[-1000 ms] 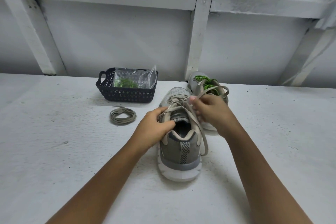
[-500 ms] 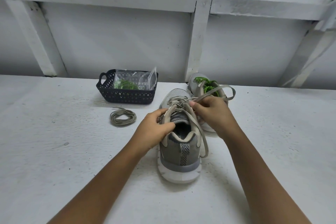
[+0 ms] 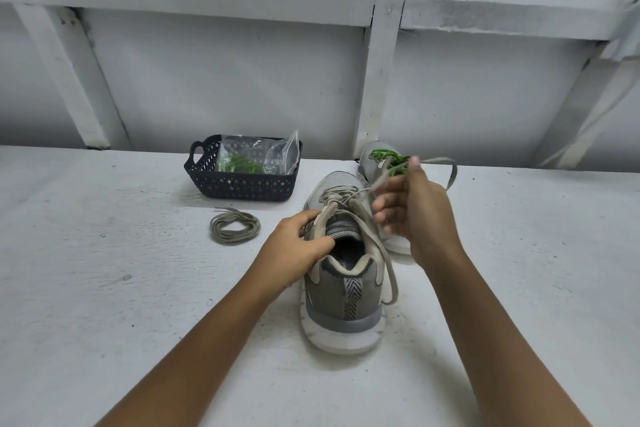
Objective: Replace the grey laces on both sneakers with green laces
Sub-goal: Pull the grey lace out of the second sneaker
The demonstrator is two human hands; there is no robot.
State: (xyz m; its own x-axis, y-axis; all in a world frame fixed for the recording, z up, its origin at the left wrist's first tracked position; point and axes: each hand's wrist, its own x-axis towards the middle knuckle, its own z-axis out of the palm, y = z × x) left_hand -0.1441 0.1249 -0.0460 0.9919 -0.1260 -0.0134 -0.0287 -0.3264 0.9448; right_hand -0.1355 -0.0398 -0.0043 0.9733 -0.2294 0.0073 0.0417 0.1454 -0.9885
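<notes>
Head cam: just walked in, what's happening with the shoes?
A person is unlacing the near sneaker. The left hand grips its collar while the right hand pinches the grey lace and holds it lifted; the lace is still threaded near the toe. The far sneaker already carries green laces. A coiled grey lace lies on the table, and a bag of green laces sits in the black basket.

Both forearms were bare and reached forward. Left hand [image 3: 294, 250] sat low, fingers curled, gripping the sneaker [image 3: 343, 305] collar. Right hand [image 3: 415, 215] was held higher, thumb and forefinger pinching the grey lace [image 3: 437, 160], other fingers loosely bent.
</notes>
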